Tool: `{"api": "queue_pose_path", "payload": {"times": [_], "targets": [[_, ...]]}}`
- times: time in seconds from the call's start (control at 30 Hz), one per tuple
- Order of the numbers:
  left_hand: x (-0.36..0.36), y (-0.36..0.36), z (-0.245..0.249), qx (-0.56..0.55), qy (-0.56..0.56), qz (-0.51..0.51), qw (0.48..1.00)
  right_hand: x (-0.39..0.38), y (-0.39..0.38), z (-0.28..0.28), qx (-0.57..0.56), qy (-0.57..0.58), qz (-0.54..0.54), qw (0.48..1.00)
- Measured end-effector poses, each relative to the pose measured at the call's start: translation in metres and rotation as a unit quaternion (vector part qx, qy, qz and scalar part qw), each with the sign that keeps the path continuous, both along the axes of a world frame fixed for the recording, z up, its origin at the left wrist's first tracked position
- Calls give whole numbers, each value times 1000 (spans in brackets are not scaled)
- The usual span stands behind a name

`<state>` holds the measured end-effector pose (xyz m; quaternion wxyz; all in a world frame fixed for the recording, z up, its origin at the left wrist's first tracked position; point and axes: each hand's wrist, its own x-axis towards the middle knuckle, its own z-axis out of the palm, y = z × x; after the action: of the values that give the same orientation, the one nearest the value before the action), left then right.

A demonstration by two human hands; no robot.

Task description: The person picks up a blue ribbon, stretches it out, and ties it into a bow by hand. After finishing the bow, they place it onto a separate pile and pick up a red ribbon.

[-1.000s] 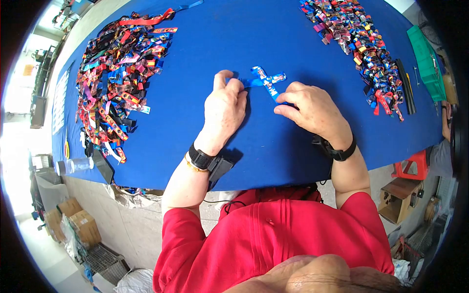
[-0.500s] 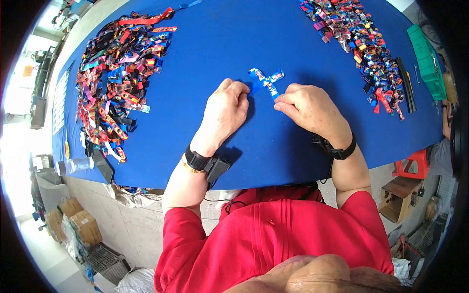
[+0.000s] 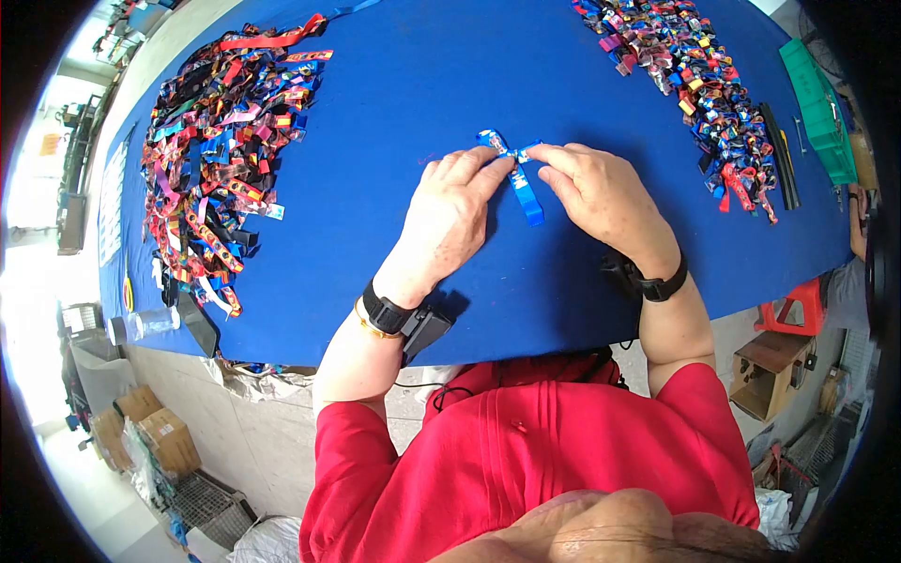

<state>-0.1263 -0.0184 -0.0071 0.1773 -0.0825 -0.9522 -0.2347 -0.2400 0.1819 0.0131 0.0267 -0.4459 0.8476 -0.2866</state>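
Note:
A blue printed ribbon (image 3: 524, 195) lies crossed over itself at the middle of the blue-covered table, with one tail pointing toward me. My left hand (image 3: 450, 211) reaches in from the left, its fingers closed together on the ribbon where the strips cross. From the right, my right hand (image 3: 601, 192) has thumb and forefinger around the ribbon's right-hand end; the exact pinch is partly hidden. Both wrists carry black straps with small dark devices.
A heap of colourful ribbon pieces (image 3: 221, 150) covers the table's left side. Another long pile of ribbons (image 3: 704, 94) runs along the right, beside dark strips (image 3: 779, 155) and a green bin (image 3: 817, 113). A clear bottle (image 3: 145, 324) lies near the left edge.
My left hand has moved right and up onto the crossing. My right hand has shifted up from the lower tail to the right end, and the tail now hangs free toward me.

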Motion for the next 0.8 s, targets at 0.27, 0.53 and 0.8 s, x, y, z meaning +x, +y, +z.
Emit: {"api": "queue_pose_path", "payload": {"times": [0.27,0.53,0.8], "targets": [[-1,0,-9,-69,-29,-9,997,-2,1,-10,66,-1,-16,998],[-2,6,-8,-99,-34,8,994,-3,0,-12,77,20,-20,997],[-4,6,-12,-125,-24,-1,992,-3,1,-13,87,33,-27,995]]}}
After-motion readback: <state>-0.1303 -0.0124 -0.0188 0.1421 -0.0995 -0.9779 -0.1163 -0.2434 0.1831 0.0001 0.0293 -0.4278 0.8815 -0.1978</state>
